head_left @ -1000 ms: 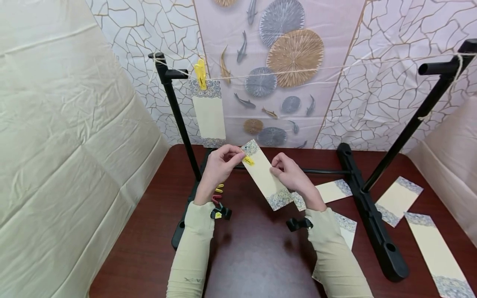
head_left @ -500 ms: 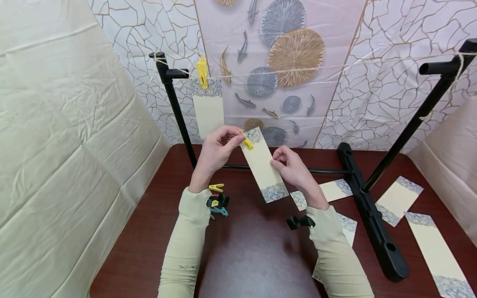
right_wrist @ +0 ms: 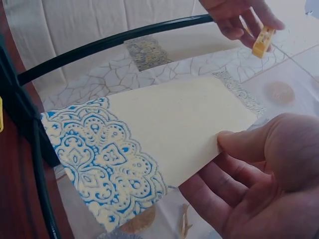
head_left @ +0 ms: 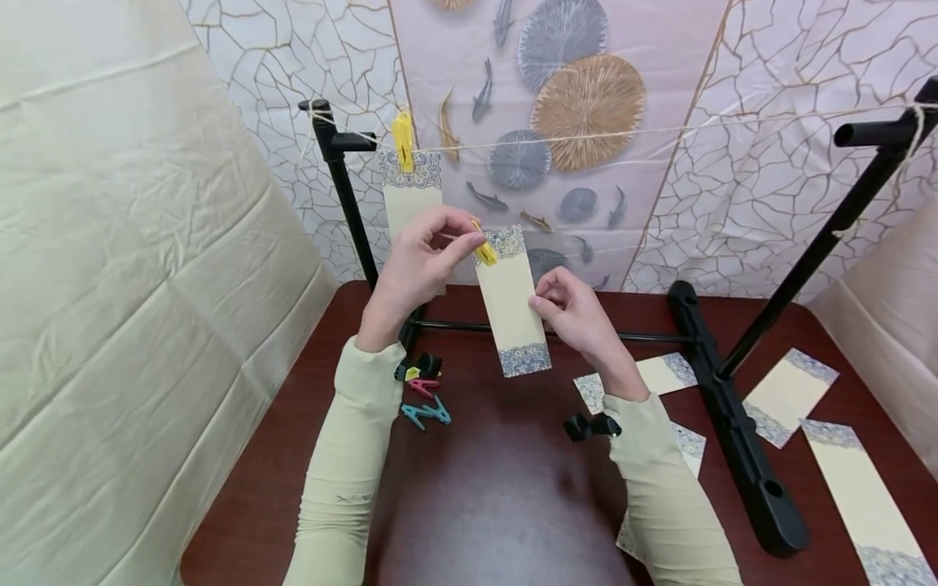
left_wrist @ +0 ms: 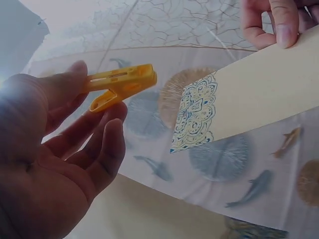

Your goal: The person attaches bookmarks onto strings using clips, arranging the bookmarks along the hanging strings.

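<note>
Between thumb and fingers my left hand (head_left: 421, 256) pinches a yellow clothespin (left_wrist: 119, 82). In the left wrist view the clothespin is apart from the card's patterned end. My right hand (head_left: 575, 313) holds a cream card (head_left: 509, 305) with blue lace-patterned ends by its long edge, thumb on the face seen in the right wrist view (right_wrist: 184, 124). The card hangs nearly upright, below the string (head_left: 498, 145). Behind my left hand another card (head_left: 410, 199) hangs from the string by a yellow clothespin (head_left: 403, 142).
A black stand (head_left: 736, 448) carries the string between its two posts. Red (head_left: 423, 386) and blue clothespins (head_left: 427, 413) lie on the dark table (head_left: 484, 505) near my left wrist. Several patterned cards lie at the right, among them one long card (head_left: 865, 488).
Both the card and the yellow clothespin have risen toward the string, and the card has turned more upright. My left hand has moved up; my right hand has risen slightly.
</note>
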### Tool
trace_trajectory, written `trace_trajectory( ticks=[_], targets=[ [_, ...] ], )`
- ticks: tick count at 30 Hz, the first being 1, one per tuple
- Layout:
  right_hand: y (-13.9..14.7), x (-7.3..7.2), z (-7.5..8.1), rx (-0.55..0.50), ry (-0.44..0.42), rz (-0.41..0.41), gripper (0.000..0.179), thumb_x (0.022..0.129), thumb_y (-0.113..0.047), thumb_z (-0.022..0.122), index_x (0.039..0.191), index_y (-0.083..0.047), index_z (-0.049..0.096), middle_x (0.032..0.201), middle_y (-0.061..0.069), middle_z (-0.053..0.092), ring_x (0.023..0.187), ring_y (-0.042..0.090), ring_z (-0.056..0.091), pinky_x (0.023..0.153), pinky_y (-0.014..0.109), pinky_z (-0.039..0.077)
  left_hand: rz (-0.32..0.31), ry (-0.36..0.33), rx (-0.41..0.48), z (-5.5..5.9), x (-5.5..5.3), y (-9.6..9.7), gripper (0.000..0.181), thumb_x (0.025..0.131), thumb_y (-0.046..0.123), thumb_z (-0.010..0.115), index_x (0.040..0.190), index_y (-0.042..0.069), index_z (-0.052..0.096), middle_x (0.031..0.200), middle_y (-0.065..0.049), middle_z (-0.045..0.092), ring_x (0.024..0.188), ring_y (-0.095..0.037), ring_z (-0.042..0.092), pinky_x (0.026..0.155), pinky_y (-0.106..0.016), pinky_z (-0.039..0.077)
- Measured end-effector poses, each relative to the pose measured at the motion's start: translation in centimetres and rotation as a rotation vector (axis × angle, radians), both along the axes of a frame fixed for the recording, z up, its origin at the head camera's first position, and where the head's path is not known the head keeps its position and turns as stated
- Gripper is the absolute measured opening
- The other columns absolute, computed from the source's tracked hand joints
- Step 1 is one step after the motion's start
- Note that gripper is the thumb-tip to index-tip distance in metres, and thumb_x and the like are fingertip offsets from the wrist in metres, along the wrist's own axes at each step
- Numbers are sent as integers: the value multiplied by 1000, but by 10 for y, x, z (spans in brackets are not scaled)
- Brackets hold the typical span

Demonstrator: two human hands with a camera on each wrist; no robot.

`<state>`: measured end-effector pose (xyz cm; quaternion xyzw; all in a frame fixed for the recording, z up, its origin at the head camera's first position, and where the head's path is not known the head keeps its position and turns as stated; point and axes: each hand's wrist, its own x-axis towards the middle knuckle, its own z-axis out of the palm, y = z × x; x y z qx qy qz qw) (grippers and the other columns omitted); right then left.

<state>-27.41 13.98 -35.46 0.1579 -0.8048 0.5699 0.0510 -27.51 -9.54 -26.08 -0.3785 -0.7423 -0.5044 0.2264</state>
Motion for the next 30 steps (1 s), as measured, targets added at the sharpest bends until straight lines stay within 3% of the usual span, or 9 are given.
trace_trajectory(
  ticks=[7,13,21,30],
  targets=[
    [-5,-1,14,-39,17,-8,14,95,-7,62,102,-1,51,84,13,64,71,15,61,62,28,54,29,74,-35,30,3,4,12,90,7,69,92,-3,64,94,-13,67,79,-11,62,71,-24,55],
    [-7,-1,21,-58,83,-17,15,95,-7,62,102,0,52,80,11,61,63,11,50,57,25,43,83,82,-3,54,2,3,18,90,9,71,91,-4,57,95,-12,67,77,-6,63,68,-21,53],
    [-12,-1,29,-67,116,-32,16,95,-10,63,102,-1,52,77,11,59,63,12,47,57,25,40,118,73,94,73,0,-1,20,88,7,72,89,-5,55,86,-7,64,69,-8,59,60,-18,44],
    [-20,-4,39,-63,164,-30,13,94,-8,64,99,-3,53,71,5,56,61,13,45,57,25,38,218,112,24,96,-4,2,21,90,10,71,91,-6,57,96,-13,71,71,-7,60,63,-17,47]
  ],
)
